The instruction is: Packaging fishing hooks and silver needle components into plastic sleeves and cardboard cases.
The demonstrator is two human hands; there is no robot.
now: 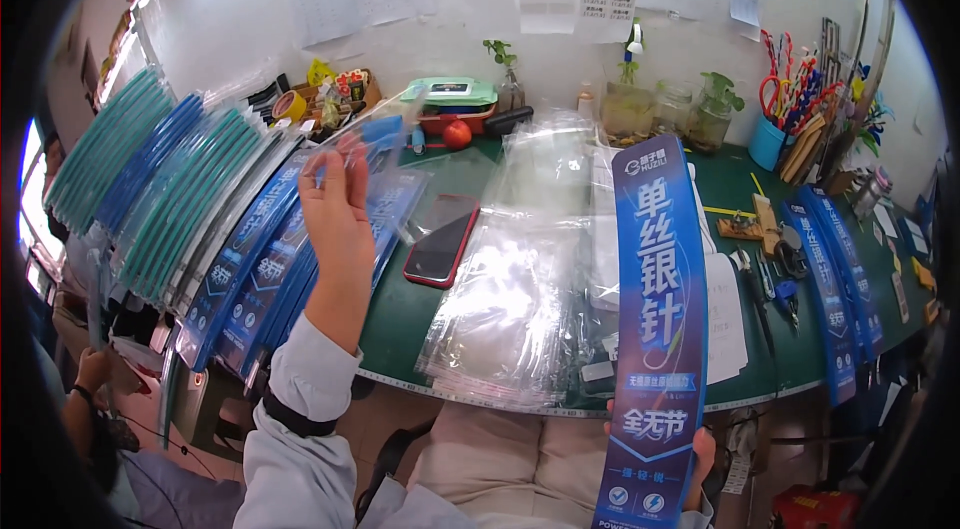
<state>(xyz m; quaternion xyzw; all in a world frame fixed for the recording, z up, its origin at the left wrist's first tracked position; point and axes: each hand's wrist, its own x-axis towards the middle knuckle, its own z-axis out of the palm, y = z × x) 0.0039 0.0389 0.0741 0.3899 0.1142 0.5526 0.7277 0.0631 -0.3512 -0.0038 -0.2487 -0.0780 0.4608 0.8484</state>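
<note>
My left hand (336,194) is raised over the left part of the table, its fingers pinched together on a piece of clear plastic film (408,194). Glare blurs where the film's edges run. Close beneath that hand lie long blue printed packages (272,264) in a fanned row. My right hand (703,459) grips the lower part of a long blue printed package (655,264), held upright in front of the table edge; most of that hand is hidden behind it. Between my hands, a stack of clear plastic bags (510,299) rests on the green table (400,334).
Green and blue striped bundles (165,199) fill the far left. A phone (442,241) lies beside the bags. Pliers (785,297) and more blue packages (830,299) are at the right. Glass jars (712,114) line the wall. Another person's hand (95,369) shows at left.
</note>
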